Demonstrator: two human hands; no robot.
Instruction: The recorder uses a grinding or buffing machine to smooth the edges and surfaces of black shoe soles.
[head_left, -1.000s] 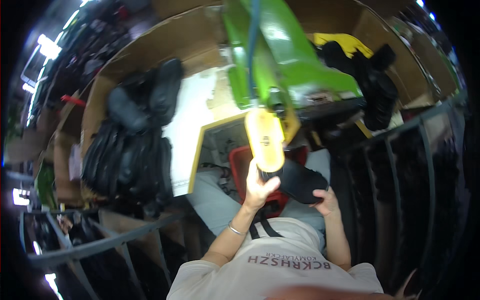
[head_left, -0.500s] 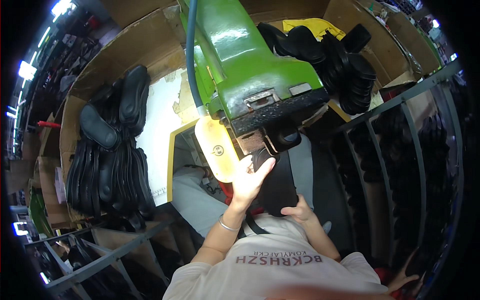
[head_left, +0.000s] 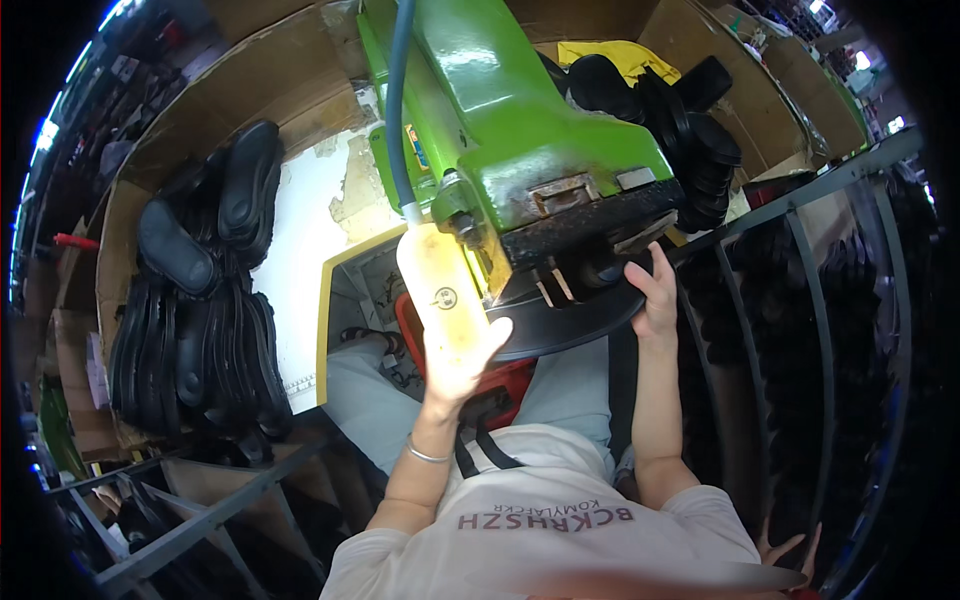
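A black shoe sole (head_left: 570, 332) lies crosswise under the head of a green machine (head_left: 540, 130), with the machine's metal foot just above its far edge. My left hand (head_left: 465, 365) grips the sole's left end, thumb on top and fingers mostly hidden below and behind the glowing work lamp (head_left: 440, 280). At the other end my right hand (head_left: 655, 298) is closed on the sole, thumb and forefinger near its edge. Whether the machine's foot touches the sole cannot be made out.
Stacked black soles (head_left: 200, 340) lie left on a white table (head_left: 300, 250) with a yellow edge. More soles (head_left: 710, 150) and a yellow cloth (head_left: 620, 60) sit at the far right. Cardboard walls surround the table. Metal racks (head_left: 820, 270) stand on both sides. Another person's hand (head_left: 785, 550) shows lower right.
The sole has turned from pointing toward me to lying crosswise under the machine head. My right hand has moved up and away from me to its right end; my left hand has shifted slightly left.
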